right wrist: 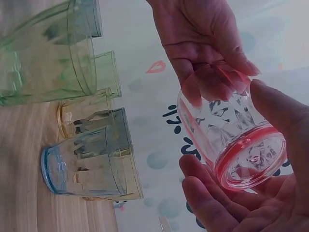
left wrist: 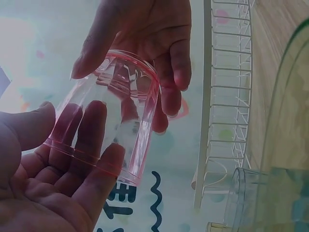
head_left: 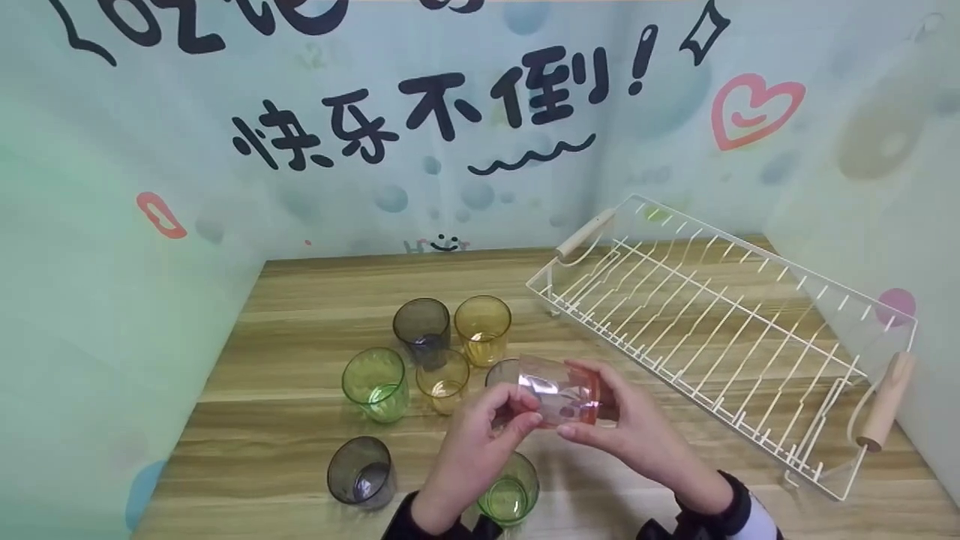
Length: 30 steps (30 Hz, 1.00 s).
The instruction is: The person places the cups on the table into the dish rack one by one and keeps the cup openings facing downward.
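Observation:
A clear pink glass tumbler (head_left: pixel 555 386) is held up on its side above the table, between both hands. My left hand (head_left: pixel 480 439) grips it at the rim end, thumb on one side and fingers on the other. At the thick pink base end, my right hand (head_left: pixel 641 431) holds it between thumb and fingers. Through its wall in the left wrist view, the left fingers (left wrist: pixel 91 123) show. Below the left wrist stands a green glass (head_left: pixel 509 491). Another glass (head_left: pixel 501 369), bluish in the right wrist view, is partly hidden behind the pink one.
Several upright glasses stand left of the hands: dark grey (head_left: pixel 421 326), amber (head_left: pixel 483 322), a second amber (head_left: pixel 442 379), green (head_left: pixel 375 382), and another dark grey (head_left: pixel 361 472). A white wire dish rack (head_left: pixel 705 285) with wooden handles sits at the right. Printed cloth (head_left: pixel 450 195) closes the back.

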Each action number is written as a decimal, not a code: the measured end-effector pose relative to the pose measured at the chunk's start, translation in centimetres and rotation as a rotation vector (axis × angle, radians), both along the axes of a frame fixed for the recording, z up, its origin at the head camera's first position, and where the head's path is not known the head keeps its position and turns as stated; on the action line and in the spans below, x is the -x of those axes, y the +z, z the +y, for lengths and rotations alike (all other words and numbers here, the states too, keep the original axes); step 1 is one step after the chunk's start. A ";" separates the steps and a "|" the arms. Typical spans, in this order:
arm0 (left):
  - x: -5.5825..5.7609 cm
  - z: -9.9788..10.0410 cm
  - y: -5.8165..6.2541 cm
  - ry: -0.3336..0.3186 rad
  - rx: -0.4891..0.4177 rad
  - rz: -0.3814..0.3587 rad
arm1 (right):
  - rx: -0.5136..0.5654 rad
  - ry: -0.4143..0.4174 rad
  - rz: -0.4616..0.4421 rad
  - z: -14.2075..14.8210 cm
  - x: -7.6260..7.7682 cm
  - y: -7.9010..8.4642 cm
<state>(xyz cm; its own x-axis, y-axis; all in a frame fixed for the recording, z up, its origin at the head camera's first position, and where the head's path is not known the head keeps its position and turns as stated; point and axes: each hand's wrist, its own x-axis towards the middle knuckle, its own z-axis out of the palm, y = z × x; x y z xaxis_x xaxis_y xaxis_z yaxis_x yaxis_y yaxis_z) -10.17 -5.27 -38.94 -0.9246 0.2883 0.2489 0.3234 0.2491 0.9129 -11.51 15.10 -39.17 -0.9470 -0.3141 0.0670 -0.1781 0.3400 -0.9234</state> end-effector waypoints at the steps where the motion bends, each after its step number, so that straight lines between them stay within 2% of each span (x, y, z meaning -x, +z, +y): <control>1: 0.0 0.0 0.0 0.003 0.002 0.001 | -0.002 0.000 0.000 0.1 0.0 0.1; 9: 0.2 0.2 0.0 0.029 0.030 0.003 | -0.142 -0.011 0.083 0.8 0.4 1.7; 15: 0.5 0.2 -0.2 0.067 0.054 0.028 | -0.188 -0.012 0.144 1.0 0.8 2.9; 19: 0.5 0.2 -0.4 0.087 0.078 -0.001 | -0.205 -0.011 0.166 1.0 1.1 3.7; 24: 0.6 0.1 -0.4 0.105 0.114 -0.014 | -0.282 0.002 0.206 0.8 1.7 4.6; 30: 0.5 -0.3 -0.8 0.107 0.182 0.039 | -0.365 0.020 0.214 0.7 2.6 5.7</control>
